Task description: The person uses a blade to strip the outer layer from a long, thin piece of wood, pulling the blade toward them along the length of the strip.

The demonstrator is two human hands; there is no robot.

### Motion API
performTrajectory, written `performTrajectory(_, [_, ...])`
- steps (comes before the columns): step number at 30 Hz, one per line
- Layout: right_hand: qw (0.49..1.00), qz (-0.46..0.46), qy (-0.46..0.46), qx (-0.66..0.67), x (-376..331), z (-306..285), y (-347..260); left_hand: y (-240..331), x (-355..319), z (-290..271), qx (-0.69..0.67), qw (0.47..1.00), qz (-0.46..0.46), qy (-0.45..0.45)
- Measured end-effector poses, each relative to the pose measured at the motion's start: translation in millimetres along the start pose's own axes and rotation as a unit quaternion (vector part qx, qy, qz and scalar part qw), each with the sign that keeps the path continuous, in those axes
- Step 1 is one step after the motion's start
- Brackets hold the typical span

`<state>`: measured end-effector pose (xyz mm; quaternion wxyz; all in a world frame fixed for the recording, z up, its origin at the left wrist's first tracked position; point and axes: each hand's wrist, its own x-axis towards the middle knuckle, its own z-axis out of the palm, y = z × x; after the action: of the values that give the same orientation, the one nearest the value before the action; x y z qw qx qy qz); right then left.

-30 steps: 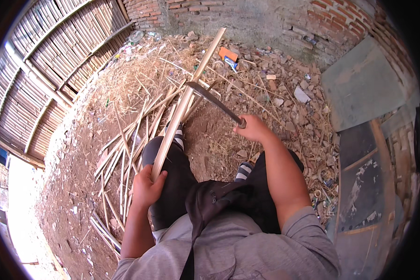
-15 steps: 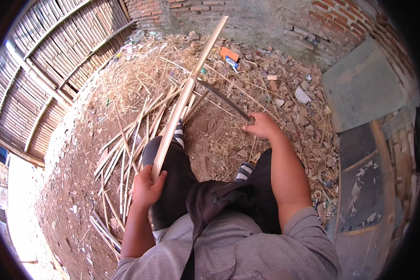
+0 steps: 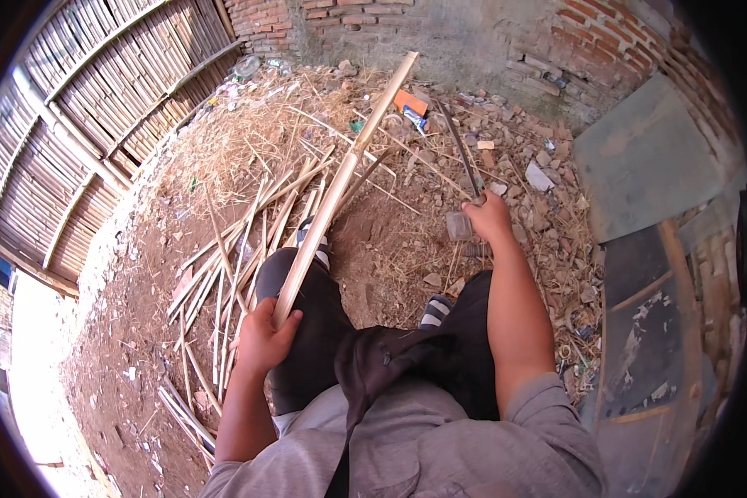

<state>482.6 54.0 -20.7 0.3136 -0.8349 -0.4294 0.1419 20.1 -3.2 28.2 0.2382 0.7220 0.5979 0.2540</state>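
While the left hand (image 3: 261, 336) grips the long bamboo pole (image 3: 340, 187) slanting over the knee and the right hand (image 3: 490, 217) clutches a raised blade (image 3: 459, 148) clear of it, split strips (image 3: 224, 266) already litter the dirt, the pole seemingly still unsplit.

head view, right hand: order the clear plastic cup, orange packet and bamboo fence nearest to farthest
From the right hand:
1. clear plastic cup, on the ground just left of it.
2. orange packet, up by the brick wall.
3. bamboo fence, far left.
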Motion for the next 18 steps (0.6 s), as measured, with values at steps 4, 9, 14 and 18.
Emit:
performTrajectory(4, [0.994,-0.053,0.019,0.094,-6.3,-2.8,-9.7,1.5,2.1,-1.5,0.021,1.000,0.001,-0.018])
performTrajectory(9, [0.974,-0.195,-0.111,0.013,-39.1,-11.1,-48.9,6.5,4.4,-6.9,0.040,0.998,0.006,-0.041])
performTrajectory(14, [0.958,-0.232,-0.160,-0.054,-44.2,2.7,-52.4,2.6,1.6,-4.6,0.045,0.998,0.005,-0.035])
performTrajectory(18, [0.973,-0.199,-0.117,-0.010,-45.4,-0.3,-46.9,0.3,0.5,-2.3,0.034,0.999,0.012,-0.021])
